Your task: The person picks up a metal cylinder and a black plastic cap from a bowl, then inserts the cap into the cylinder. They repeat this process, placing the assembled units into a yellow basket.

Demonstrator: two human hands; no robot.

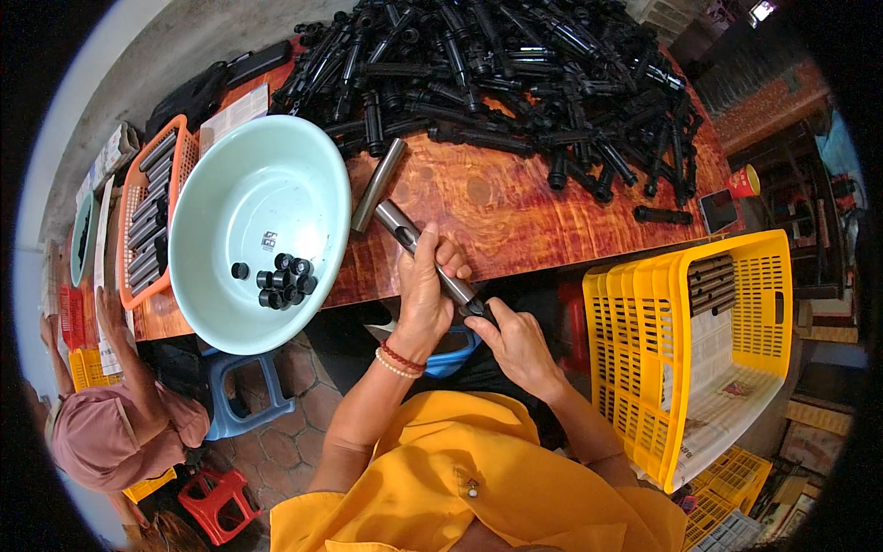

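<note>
Passage over tabletop (533, 207) right of held tube (454, 289); basin (216, 207) blocks left, black pile (460, 69) beyond, yellow crate (682, 368) right.

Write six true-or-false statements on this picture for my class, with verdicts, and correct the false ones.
1. The left hand grips a metal tube. True.
2. The right hand has finger and thumb at the black tip of the tube. True.
3. The pale blue basin is empty. False: small black caps lie in it.
4. The black parts lie in neat rows. False: they are heaped loosely.
5. The phone lies near the cup. True.
6. The large yellow crate is nearer the left hand. False: the right.
</note>
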